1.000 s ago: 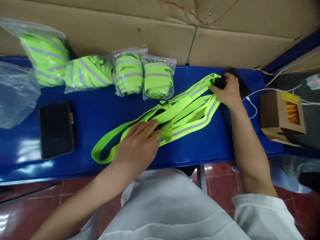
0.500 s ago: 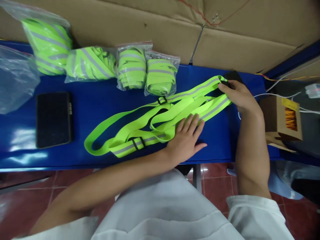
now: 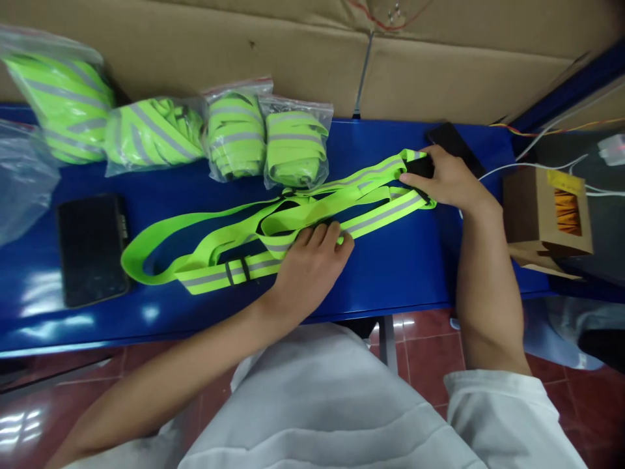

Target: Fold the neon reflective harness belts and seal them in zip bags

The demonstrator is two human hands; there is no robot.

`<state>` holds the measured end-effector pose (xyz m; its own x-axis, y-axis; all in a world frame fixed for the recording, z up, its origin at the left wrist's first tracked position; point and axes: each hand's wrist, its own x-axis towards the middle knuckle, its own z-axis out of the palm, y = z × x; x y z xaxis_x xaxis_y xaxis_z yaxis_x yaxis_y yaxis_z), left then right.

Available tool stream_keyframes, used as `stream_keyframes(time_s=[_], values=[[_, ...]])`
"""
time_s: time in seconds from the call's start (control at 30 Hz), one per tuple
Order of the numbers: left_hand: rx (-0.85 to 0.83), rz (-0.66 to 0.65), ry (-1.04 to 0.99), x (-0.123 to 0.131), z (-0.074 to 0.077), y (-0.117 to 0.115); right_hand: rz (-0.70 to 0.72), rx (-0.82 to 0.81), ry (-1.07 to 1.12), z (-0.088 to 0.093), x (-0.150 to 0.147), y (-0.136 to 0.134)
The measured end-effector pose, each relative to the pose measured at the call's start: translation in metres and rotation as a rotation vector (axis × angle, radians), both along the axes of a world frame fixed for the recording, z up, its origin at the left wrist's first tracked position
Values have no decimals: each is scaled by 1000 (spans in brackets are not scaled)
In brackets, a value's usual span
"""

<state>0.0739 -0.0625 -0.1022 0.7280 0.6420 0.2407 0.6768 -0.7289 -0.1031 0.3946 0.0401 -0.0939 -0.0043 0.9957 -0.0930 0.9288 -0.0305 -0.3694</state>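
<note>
A neon-green reflective strap harness [image 3: 385, 218] with grey stripes and black buckles lies in long loops across the blue table. My left hand [image 3: 312, 264] rests on its near side, with the fingers curled and closed over the lower bands. At the harness's right end, my right hand [image 3: 452, 179] pinches the bands near a black piece [image 3: 424, 167] between thumb and fingers. The undersides of both grips are hidden. To the left, the strap forms a wide open loop.
Several clear zip bags of rolled green straps, one a bag [image 3: 296, 146], line the back against cardboard. A black tablet-like device [image 3: 92, 251] and an empty-looking plastic bag [image 3: 22, 185] lie left. Right are a dark phone-like object [image 3: 456, 146], a cardboard box [image 3: 525, 212] and white cables.
My left hand has slid left along the straps, and its spread fingers have curled closed. The harness and my right hand have shifted slightly left. The camera view has also moved.
</note>
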Motion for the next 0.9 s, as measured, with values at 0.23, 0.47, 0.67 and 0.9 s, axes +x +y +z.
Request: stream_keyframes(time_s=[0.23, 0.47, 0.67, 0.9], values=[[-115, -59, -187, 30, 20, 21, 93, -51, 81, 3, 4, -1], [-349, 165, -122, 55, 0, 59, 46, -161, 376, 7, 4, -3], [-318, 101, -94, 50, -10, 48, -24, -273, 525, 17, 4, -6], [-324, 74, -79, 40, -14, 45, -2, -321, 605, 24, 7, -9]])
